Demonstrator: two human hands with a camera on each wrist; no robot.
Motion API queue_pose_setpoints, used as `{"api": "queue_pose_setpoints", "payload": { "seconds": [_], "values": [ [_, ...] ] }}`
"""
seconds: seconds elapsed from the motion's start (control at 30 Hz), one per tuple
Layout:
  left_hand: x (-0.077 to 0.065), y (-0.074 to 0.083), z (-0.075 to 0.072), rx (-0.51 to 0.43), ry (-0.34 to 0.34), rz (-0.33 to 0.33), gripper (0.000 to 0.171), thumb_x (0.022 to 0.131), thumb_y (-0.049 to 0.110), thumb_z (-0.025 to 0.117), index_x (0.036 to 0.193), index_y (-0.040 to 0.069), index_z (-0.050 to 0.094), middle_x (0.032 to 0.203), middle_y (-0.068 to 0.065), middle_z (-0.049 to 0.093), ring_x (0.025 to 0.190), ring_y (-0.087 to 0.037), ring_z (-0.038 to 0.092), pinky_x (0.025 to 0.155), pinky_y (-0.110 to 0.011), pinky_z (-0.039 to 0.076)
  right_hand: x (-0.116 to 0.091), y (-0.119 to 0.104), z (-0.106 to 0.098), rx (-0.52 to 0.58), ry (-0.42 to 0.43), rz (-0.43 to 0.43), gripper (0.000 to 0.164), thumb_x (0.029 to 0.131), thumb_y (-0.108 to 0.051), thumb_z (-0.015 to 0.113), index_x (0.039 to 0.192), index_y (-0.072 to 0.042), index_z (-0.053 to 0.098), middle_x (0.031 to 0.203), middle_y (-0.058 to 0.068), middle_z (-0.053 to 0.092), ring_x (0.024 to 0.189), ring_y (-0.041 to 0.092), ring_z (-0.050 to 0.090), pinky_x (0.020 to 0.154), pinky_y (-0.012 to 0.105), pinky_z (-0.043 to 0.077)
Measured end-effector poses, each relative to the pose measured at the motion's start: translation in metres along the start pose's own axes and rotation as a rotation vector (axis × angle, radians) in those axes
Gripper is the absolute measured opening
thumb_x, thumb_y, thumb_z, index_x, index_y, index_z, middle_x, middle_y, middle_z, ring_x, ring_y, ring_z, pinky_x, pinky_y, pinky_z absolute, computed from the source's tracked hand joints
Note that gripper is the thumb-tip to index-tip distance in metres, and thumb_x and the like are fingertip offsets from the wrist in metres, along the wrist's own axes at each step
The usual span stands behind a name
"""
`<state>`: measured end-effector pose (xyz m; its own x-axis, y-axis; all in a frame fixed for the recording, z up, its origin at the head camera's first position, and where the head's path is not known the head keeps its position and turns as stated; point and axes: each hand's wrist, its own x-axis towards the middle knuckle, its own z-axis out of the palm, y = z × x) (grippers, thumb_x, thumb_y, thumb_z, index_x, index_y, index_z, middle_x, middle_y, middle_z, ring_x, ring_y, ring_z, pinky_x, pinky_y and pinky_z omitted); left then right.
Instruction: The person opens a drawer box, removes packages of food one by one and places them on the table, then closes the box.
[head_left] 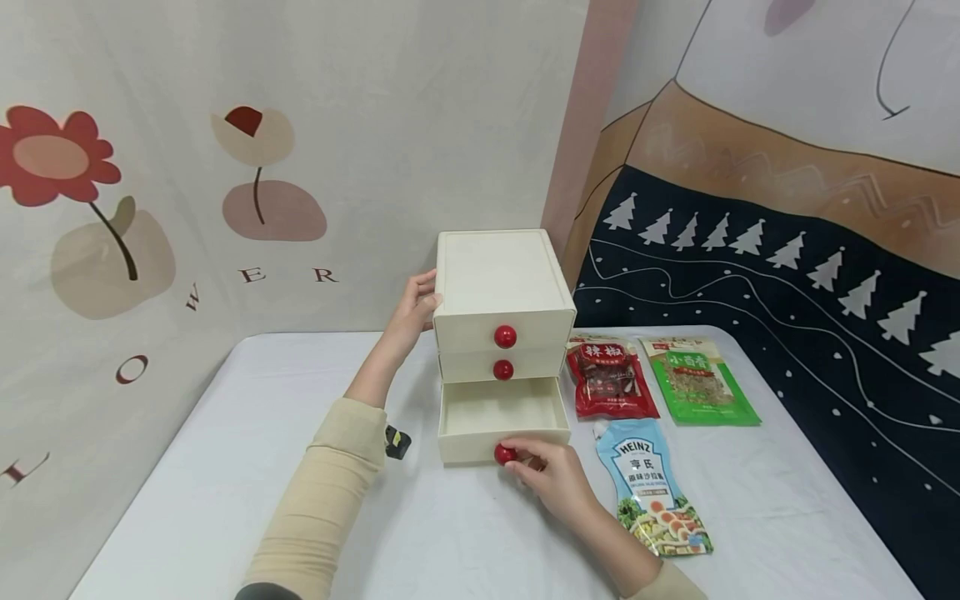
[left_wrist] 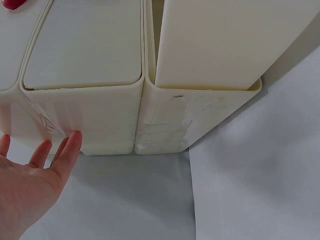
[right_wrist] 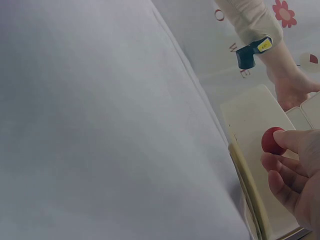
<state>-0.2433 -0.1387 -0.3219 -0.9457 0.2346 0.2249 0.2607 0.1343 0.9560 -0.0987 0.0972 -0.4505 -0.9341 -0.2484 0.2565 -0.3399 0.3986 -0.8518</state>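
A cream three-drawer cabinet stands on the white table, each drawer with a round red knob. The bottom drawer is pulled out, its bare floor showing; the upper two are closed. With thumb and fingertips, my right hand pinches the bottom drawer's red knob. My left hand rests against the cabinet's left side, level with the top drawer. In the left wrist view, loosely extended fingertips lie on the cabinet's side wall.
Right of the cabinet lie a red pouch of dried chillies and a green seasoning pouch. Nearer the front is a blue Heinz salad dressing pouch, close by my right forearm. A printed curtain hangs behind the table.
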Motion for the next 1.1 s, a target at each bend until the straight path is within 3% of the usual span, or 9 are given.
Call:
{"api": "queue_pose_setpoints", "payload": {
  "seconds": [0.63,1.1],
  "values": [
    [0.000,0.000,-0.001,0.020,-0.004,-0.001,0.055,0.089,0.028,0.041,0.139,0.011,0.024,0.134,-0.017,0.031,0.118,-0.033,0.039,0.086,-0.049,0.041,0.014,0.007,0.002,-0.037,0.019,-0.002,0.030,0.077,-0.018,0.069,0.107,-0.021,0.066,0.089,-0.008,0.065,0.059,0.005,0.056,0.052,0.023,0.048],
    [0.000,0.000,-0.001,0.013,-0.003,0.004,0.056,0.089,0.027,0.042,0.139,0.010,0.024,0.134,-0.017,0.032,0.118,-0.032,0.039,0.086,-0.047,0.042,0.024,0.009,0.001,-0.038,0.010,0.053,0.029,0.078,-0.017,0.069,0.106,-0.023,0.067,0.084,-0.009,0.063,0.062,0.008,0.057,0.052,0.024,0.049]
  ]
}}
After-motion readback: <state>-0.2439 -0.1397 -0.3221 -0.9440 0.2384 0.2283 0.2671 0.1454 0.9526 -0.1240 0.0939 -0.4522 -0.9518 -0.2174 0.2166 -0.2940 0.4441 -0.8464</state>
